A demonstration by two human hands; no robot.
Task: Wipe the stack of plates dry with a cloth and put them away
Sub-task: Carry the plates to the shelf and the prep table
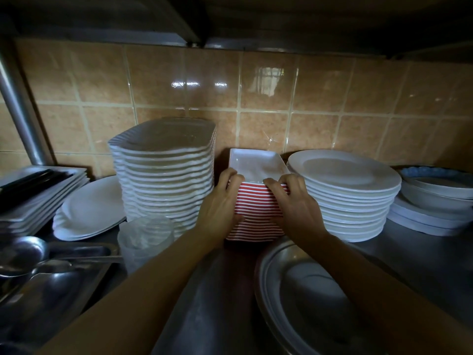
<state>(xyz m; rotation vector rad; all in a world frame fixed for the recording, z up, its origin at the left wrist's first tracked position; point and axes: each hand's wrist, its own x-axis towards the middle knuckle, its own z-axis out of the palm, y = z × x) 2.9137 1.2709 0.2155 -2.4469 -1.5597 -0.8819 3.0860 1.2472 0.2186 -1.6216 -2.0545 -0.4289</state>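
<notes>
I am looking down at a steel shelf against a tan tiled wall, and I take the stack of red-and-white plates at its middle as my landmark. This stack of rectangular dishes, white inside and red-striped at the edges, stands on the shelf close to the wall. My left hand grips the stack's left side, fingers curled over the top dish's near-left corner. My right hand grips the right side, fingers curled over the near-right rim. The stack sits between both hands, touching each.

Just left of the stack rises a taller pile of wavy-edged white plates. Further left lie an oval white plate and a pile of square plates. Just right of the stack is a pile of round white plates, and beyond it some bowls. In front of the stack, nearer me, sit round metal trays, a stack of clear cups, and a metal tray with ladles.
</notes>
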